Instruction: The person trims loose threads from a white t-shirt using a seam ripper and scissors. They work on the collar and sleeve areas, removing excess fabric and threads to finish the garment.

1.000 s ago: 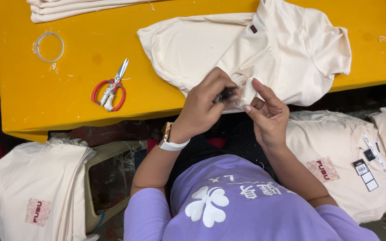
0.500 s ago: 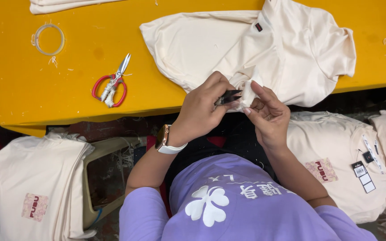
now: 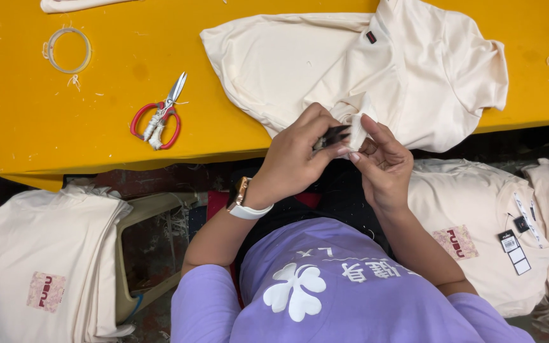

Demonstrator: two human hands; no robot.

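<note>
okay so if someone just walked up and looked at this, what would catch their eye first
Probably the bright yellow table, with a cream T-shirt spread across its right half. At its near edge, the left hand holds a small dark tool against a bunched bit of the shirt pinched by the right hand. Red-handled scissors lie on the table to the left.

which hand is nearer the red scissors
Left. The left hand is at the table edge, to the right of the red scissors, pinching a small dark tool at the cream shirt. The right hand is further right, beyond the left.
</note>
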